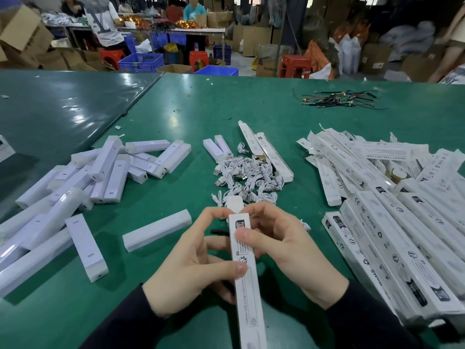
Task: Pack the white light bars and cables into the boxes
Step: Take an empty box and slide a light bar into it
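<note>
I hold a long narrow white box [247, 293] upright in front of me, its end flap [234, 203] standing open at the far end. My left hand [193, 263] grips its left side with the thumb on the printed face. My right hand [284, 250] grips its upper right side, thumb pressed on the front. One loose white light bar [156, 229] lies just left of my hands. A heap of white light bars [83, 187] covers the table's left part. Coiled white cables [247, 176] are piled beyond my hands. Many white boxes [392, 202] are stacked at the right.
The green table [196, 114] extends far ahead. A bundle of dark wires [339, 99] lies at the far right. Two flat boxes [266, 149] rest behind the cable pile. Beyond the table, people sit among blue crates, red stools and cardboard cartons.
</note>
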### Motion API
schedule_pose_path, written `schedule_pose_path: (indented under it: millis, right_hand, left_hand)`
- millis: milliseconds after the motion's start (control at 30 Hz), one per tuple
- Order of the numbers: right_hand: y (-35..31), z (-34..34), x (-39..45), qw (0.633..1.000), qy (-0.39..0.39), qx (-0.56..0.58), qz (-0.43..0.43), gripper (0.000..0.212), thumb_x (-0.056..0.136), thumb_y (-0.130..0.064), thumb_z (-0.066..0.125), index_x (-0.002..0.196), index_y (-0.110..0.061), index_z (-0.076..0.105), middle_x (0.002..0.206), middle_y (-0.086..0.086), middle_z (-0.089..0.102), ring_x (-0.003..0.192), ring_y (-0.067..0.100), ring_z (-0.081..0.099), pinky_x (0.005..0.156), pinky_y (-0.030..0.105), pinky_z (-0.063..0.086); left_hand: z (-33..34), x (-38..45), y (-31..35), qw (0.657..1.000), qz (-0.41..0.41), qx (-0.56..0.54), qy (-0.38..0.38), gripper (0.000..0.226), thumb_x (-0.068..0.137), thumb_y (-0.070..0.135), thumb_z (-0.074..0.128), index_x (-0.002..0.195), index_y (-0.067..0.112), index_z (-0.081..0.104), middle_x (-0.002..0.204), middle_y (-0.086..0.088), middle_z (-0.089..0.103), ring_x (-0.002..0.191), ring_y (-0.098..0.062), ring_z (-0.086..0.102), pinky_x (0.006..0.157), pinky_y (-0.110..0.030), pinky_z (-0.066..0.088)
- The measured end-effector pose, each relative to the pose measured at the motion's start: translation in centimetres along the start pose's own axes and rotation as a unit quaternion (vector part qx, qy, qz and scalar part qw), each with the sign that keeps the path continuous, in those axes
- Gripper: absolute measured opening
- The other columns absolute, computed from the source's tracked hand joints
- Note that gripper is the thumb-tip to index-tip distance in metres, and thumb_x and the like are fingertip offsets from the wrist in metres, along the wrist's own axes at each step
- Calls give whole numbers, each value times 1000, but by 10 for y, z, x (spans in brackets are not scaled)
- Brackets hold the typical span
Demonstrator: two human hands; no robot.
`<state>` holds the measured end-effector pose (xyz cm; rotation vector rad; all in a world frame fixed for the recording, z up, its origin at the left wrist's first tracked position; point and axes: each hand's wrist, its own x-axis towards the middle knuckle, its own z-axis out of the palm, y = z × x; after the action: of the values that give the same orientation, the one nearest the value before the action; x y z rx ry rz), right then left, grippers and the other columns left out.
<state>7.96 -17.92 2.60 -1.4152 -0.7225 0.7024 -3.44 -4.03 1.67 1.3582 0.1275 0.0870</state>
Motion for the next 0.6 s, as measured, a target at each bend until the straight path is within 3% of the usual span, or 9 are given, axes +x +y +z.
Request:
schedule_pose_path:
  millis: [67, 167, 233, 400, 500, 600]
  right_hand:
    - [2, 0, 1, 1000, 18, 17, 6, 46, 68, -26, 78, 107, -11, 59, 80, 3, 66, 71, 16, 59, 59, 23, 49]
    - [2, -1, 2, 999, 30, 8, 12, 44, 64, -26, 80, 99, -7, 62, 83, 8, 69, 72, 17, 59, 58, 22, 48]
    - [0, -2, 2, 999, 31, 3, 22, 40, 63, -27, 80, 95, -9, 64, 84, 9, 69, 73, 15, 61, 58, 23, 49]
    - [-4, -2, 3, 992, 62, 60, 91, 23, 89, -30, 66, 102, -11, 65, 86, 3, 71, 70, 11, 64, 57, 22, 51]
    - [-4, 1, 4, 982, 60, 107, 141, 33, 96, -34, 55, 97, -7, 74, 85, 6, 70, 65, 12, 61, 57, 21, 51]
    - [-4, 2, 3, 984, 49, 118, 122, 31, 92, -33, 59, 93, -8, 78, 85, 7, 73, 63, 11, 60, 58, 19, 50]
  left_hand:
    - [1, 0, 0, 1000, 5, 4, 4, 62, 68, 10, 77, 119, 27, 45, 91, -16, 72, 59, -26, 67, 49, -33, 55]
    - [3, 0, 0, 1000, 4, 2, 12, 54, 67, 11, 77, 108, 37, 53, 91, -15, 72, 60, -26, 67, 49, -34, 55]
    - [2, -1, 0, 1000, -3, 3, 7, 56, 67, 12, 78, 110, 34, 50, 91, -16, 72, 61, -27, 67, 49, -34, 56]
    - [3, -3, 4, 999, -39, 14, -34, 41, 67, 14, 79, 94, 35, 56, 97, -31, 67, 65, -36, 63, 47, -37, 57]
    - [3, -2, 5, 997, -53, 24, -51, 38, 70, 18, 77, 96, 35, 57, 96, -26, 70, 66, -36, 63, 45, -36, 57]
    - [1, -1, 5, 997, -49, 29, -43, 38, 71, 21, 76, 101, 35, 57, 97, -19, 72, 65, -34, 64, 45, -34, 56]
